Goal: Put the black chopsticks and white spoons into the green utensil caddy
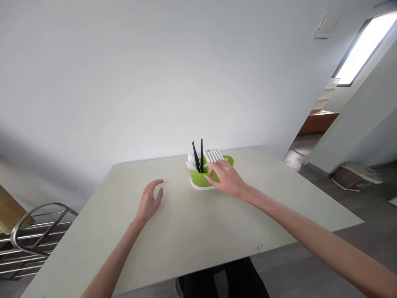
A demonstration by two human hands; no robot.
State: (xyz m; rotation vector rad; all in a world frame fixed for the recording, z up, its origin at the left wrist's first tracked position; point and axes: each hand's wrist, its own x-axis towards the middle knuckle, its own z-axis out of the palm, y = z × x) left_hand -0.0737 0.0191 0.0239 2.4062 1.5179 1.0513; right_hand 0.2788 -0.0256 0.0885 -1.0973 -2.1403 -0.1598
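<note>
A green cutlery holder [198, 179] with a white base stands on the table near the wall. Black chopsticks [202, 151] lean upright in its left part, beside white spoons [191, 159]. At the holder's right side is a white slotted piece [214, 155]. My right hand [226, 178] reaches over the holder's front right, thumb and fingers apart near the chopsticks. It partly covers the holder, and I cannot tell whether it touches the rim. Left of the holder, my left hand [150, 198] is just over the tabletop, thumb and fingers apart, with nothing in it.
The pale table [186, 236] backs onto a plain wall [155, 82]. A metal rack [40, 231] stands beyond the table's left edge. On the floor to the right sits a bin-like container [355, 177]. My legs [242, 279] are under the front edge.
</note>
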